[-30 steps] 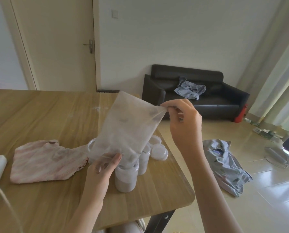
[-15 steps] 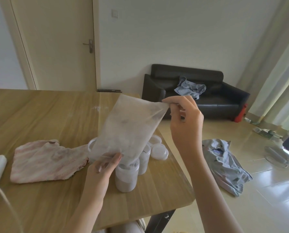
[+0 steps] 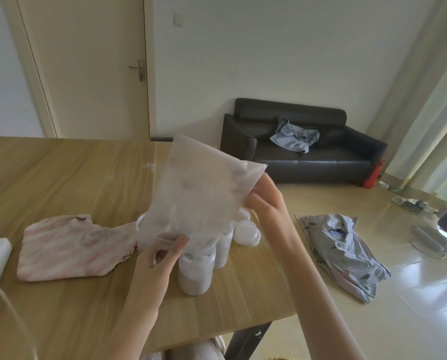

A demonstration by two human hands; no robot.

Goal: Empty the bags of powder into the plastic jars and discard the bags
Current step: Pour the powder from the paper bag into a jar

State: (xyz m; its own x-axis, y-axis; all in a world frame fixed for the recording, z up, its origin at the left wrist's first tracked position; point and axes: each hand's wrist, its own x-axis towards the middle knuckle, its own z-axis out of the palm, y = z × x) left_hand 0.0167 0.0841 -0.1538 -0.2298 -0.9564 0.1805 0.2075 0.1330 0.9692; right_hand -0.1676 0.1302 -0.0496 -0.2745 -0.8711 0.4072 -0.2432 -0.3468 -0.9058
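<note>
In the head view, we are pinching the bag's point(image 3: 196, 193) lower edge with our left hand point(image 3: 157, 258), thumb and fingers curled on the plastic. Our right hand point(image 3: 265, 201) is gripping its upper right side; those fingertips are hiding behind the film. The bag is hanging tilted between both hands, cloudy and powder-dusted, its mouth over the jar point(image 3: 195, 271) just right of our left hand. The jar is showing pale powder. More jars behind are blurring through the bag.
</note>
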